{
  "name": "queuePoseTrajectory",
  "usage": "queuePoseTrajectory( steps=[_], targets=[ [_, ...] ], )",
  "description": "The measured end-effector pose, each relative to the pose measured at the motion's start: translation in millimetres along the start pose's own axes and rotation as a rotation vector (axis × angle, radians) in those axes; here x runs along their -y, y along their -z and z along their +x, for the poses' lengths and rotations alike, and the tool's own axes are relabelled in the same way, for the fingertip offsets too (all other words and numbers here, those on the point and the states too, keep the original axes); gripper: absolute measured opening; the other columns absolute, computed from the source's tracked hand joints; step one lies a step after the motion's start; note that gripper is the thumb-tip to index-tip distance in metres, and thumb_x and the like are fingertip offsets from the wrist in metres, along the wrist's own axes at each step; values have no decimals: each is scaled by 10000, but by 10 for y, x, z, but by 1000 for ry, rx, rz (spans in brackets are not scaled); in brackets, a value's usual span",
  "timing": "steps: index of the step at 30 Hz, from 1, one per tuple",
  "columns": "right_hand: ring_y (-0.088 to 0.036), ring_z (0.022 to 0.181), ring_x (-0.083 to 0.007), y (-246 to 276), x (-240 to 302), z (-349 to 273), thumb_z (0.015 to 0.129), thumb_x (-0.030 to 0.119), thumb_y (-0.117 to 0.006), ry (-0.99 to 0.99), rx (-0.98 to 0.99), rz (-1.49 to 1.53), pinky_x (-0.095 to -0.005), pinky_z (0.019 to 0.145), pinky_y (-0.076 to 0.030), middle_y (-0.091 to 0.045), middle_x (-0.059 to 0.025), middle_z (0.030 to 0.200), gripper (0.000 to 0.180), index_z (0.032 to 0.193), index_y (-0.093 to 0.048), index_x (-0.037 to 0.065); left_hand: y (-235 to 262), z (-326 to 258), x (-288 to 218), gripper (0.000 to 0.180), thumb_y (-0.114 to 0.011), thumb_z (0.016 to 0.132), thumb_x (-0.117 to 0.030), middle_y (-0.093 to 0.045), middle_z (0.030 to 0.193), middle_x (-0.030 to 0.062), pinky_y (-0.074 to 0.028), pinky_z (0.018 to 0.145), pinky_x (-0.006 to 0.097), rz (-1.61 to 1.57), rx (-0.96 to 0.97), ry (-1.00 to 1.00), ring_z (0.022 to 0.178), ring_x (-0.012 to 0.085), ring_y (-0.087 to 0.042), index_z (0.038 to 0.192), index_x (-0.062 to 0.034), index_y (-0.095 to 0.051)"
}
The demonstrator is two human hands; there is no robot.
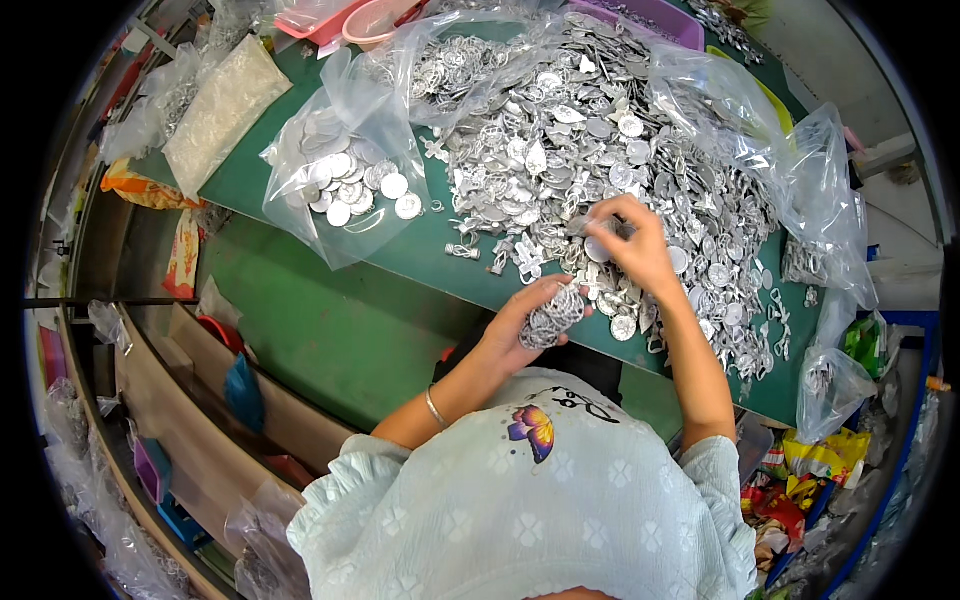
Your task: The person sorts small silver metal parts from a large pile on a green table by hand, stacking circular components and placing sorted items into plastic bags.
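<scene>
A cluster of silver openwork metal charms (552, 317) rests in my left hand (503, 338), whose fingers curl around it just off the table's near edge. My right hand (642, 252) is over the heap, thumb and fingertips pinched together on a small silver metal piece whose shape is partly hidden. Under these fingertips lies a round silver disc (597, 249). The broad heap of silver metal charms (540, 155) spreads across the green table (440, 262), mixing discs, leaf shapes and looped pieces.
Left of the heap, a clear plastic bag (340, 175) holds round silver discs. A filled clear packet (228, 115) lies farther left. Pink (318, 22) and purple (655, 20) trays stand at the back. More clear plastic (825, 190) drapes the right side. Brown shelving (190, 420) stands at lower left.
</scene>
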State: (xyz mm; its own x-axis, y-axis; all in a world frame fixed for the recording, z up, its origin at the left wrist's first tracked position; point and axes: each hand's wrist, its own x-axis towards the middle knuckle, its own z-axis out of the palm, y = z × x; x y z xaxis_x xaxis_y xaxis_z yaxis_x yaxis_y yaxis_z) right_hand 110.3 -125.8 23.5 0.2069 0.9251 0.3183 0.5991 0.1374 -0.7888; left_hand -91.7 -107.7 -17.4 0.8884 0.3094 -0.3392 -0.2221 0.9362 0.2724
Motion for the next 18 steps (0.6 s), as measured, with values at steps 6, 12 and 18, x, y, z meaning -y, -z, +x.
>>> queuePoseTrajectory(
  steps=[6, 12, 18],
  targets=[
    [-521, 691, -64, 2, 360, -207, 788, 85, -662, -575, -109, 746, -187, 629, -410, -585, -16, 745, 137, 883, -585, 23, -19, 172, -109, 430, -417, 911, -437, -559, 1123, 154, -513, 516, 298, -136, 49, -10, 973, 285, -588, 1152, -89, -494],
    [-502, 783, -173, -150, 393, -78, 747, 125, -666, -110, 42, 115, -288, 701, -422, -553, -52, 782, 131, 830, -627, 32, 75, 226, -143, 376, -451, 907, -363, -581, 1076, 146, -534, 539, 329, -37, 62, 4, 927, 278, -604, 1127, -62, -497],
    [-480, 920, -268, -788, 100, 649, 733, 286, -687, 264, 34, -501, -369, 800, -366, -560, -91, 955, 330, 920, -622, 22, 146, 26, -178, 372, -497, 890, -334, -510, 1168, 210, -545, 520, 338, -180, 196, 53, 1055, 365, -536, 1152, -72, -475]
  ],
)
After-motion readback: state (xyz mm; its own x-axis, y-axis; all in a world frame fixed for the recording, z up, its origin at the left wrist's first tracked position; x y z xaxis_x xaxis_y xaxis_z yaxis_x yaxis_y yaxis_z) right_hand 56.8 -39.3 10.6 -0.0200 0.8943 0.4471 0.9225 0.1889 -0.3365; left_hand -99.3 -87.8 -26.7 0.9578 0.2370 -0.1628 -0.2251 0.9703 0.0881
